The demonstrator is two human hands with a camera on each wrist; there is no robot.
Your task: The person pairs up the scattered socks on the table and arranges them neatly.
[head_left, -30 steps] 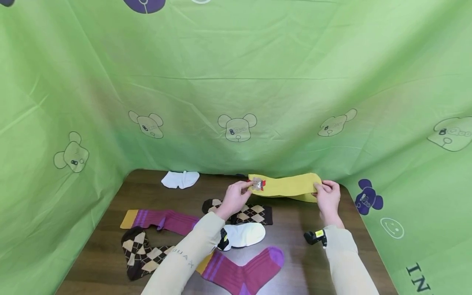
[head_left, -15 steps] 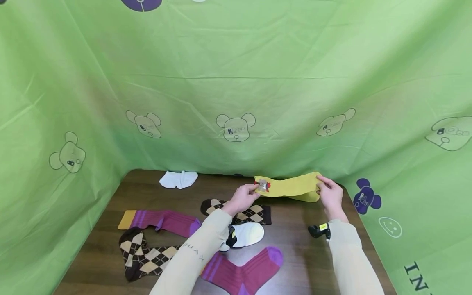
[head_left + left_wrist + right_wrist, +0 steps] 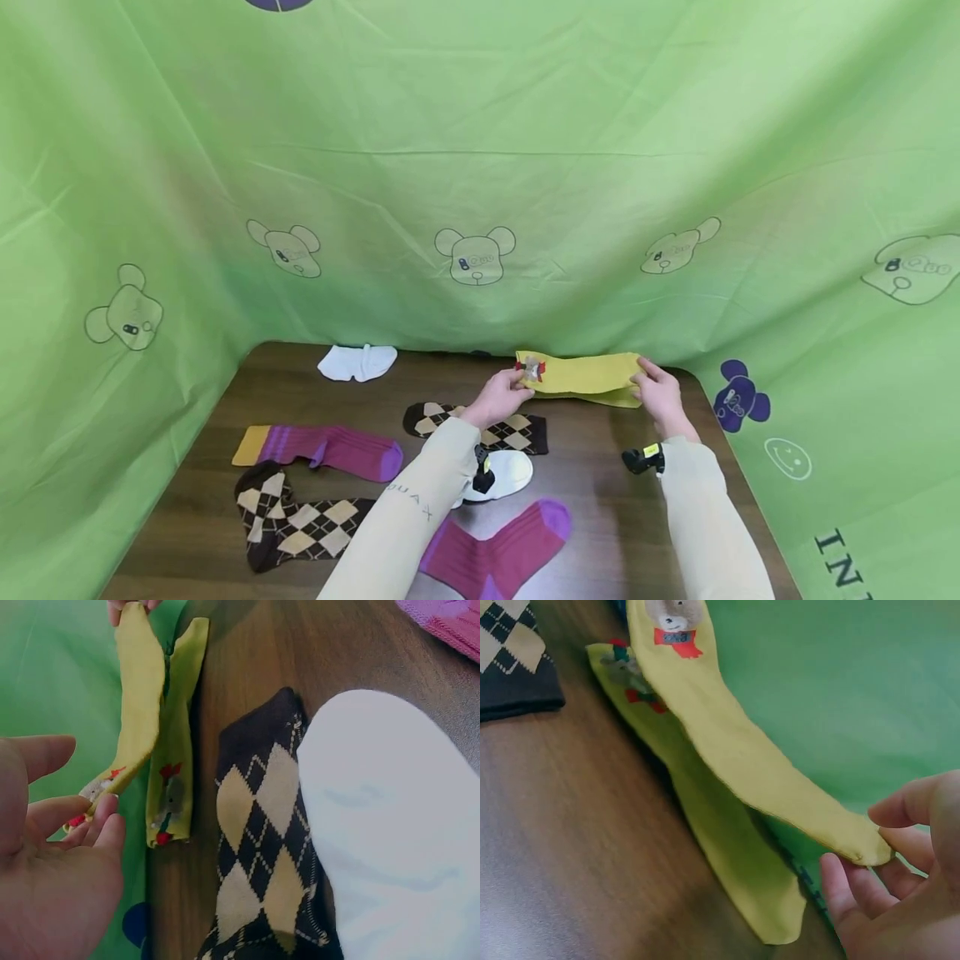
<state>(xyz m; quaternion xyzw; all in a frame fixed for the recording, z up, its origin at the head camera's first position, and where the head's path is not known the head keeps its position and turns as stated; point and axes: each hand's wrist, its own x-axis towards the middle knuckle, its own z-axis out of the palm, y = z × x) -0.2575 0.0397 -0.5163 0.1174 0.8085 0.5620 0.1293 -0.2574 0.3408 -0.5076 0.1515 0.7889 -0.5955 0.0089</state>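
My left hand (image 3: 498,397) holds the cuff end of a yellow sock (image 3: 585,373) with a bear-like animal and red patches on it. At the plain far end, my right hand (image 3: 660,396) grips the toe between its fingers. The sock stretches sideways between both hands, raised over a second yellow sock (image 3: 727,855) lying on the table with the same kind of design. In the left wrist view, the fingertips of my left hand (image 3: 60,855) overlap the cuff.
Argyle socks (image 3: 315,529), purple socks with yellow cuffs (image 3: 330,450), and white socks (image 3: 358,363) lie about the brown table (image 3: 592,525). One argyle sock (image 3: 517,435) is just below my left hand. Green printed cloth (image 3: 480,183) hangs around the table.
My left hand has shifted a little right, taking the cuff end of the yellow sock closer to my right hand. Both hands still hold it.
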